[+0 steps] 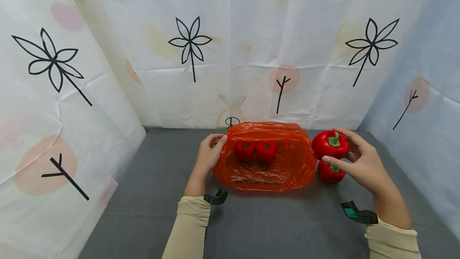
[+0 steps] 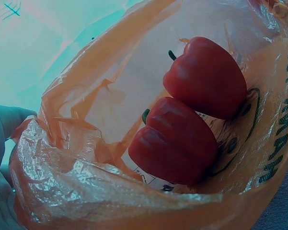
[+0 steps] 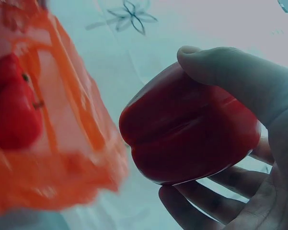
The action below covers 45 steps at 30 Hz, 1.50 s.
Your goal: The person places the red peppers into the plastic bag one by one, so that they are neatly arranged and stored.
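Observation:
An orange plastic bag (image 1: 287,171) lies spread with its mouth open on the grey table. Two red bell peppers (image 2: 206,79) with green stems sit side by side in it. My left hand (image 1: 210,153) pinches the bag's left rim between thumb and fingers. To the right of the bag, my right hand (image 1: 363,159) holds another red bell pepper (image 3: 191,129), thumb on one side and fingers round the other. Below that held pepper, one more red bell pepper (image 1: 330,174) is on the table, partly covered by it in the head view.
A grey cloth surface (image 1: 273,227) extends in front of the bag and to both sides. White printed fabric (image 1: 230,51) hangs as walls at the back, left and right. Dark bands (image 1: 359,213) are on both wrists.

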Motion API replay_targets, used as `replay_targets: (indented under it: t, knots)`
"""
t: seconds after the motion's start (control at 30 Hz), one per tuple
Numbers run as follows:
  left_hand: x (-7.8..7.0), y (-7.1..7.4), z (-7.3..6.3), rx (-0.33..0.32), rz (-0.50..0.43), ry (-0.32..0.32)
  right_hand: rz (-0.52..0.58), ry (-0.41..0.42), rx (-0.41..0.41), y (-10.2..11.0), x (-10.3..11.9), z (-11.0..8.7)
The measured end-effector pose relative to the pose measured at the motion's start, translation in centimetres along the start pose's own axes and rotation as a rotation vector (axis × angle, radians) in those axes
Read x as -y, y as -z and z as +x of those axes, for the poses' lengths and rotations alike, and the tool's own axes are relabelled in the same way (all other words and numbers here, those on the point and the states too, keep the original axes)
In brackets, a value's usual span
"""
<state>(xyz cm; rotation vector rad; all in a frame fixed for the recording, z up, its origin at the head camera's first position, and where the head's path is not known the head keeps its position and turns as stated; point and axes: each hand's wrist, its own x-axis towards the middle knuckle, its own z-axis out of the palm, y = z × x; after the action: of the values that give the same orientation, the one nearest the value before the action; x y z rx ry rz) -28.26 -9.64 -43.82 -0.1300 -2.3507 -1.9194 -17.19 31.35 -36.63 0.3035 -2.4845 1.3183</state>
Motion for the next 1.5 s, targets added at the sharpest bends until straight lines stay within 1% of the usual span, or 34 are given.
replay_targets:
  t: [0.1, 0.23, 0.33, 0.47, 0.6, 0.7, 0.77, 0.9, 1.07, 1.17, 1.3, 1.5]
  knots:
    - [0.0, 0.0, 0.0, -0.001, -0.001, -0.001, 0.011, 0.033, 0.050, -1.3, 0.9, 0.2]
    - [0.0, -0.1, 0.0, -0.003, -0.007, 0.004, 0.013, 0.055, 0.112, -3.3, 1.7, 0.4]
    - [-0.1, -0.1, 0.0, -0.005, -0.011, 0.005, 0.057, 0.060, 0.161, -5.0, 1.8, 0.6]
    - [-0.1, 0.0, 0.0, -0.004, -0.010, 0.011, 0.130, 0.046, 0.242, -7.7, 1.7, 0.6]
    - [-0.1, 0.0, -0.1, -0.002, -0.013, 0.018, 0.158, 0.032, 0.312, -11.1, 1.5, 0.5]
    - [0.0, 0.1, -0.1, -0.002, -0.013, 0.016, 0.153, 0.011, 0.338, -13.3, 1.0, 0.3]
    - [0.0, 0.0, -0.1, 0.000, -0.010, 0.016, 0.135, -0.010, 0.340, -14.3, 0.7, 0.2]
    - [0.0, 0.0, 0.0, 0.005, -0.006, 0.018, 0.082, -0.045, 0.315, -15.4, 0.2, 0.0]
    - [-0.1, 0.1, 0.1, 0.006, -0.011, 0.014, 0.042, -0.065, 0.308, -15.9, -0.3, 0.0]
    - [-0.3, 0.1, 0.0, 0.003, -0.014, 0.010, -0.001, -0.049, 0.306, -16.1, -0.6, 0.0]
    - [-0.4, 0.1, -0.1, 0.000, -0.016, 0.006, -0.071, -0.005, 0.298, -16.6, -0.8, 0.0]
    - [-0.3, 0.1, -0.1, 0.004, -0.017, 0.007, -0.103, 0.011, 0.297, -16.9, -1.0, -0.2]
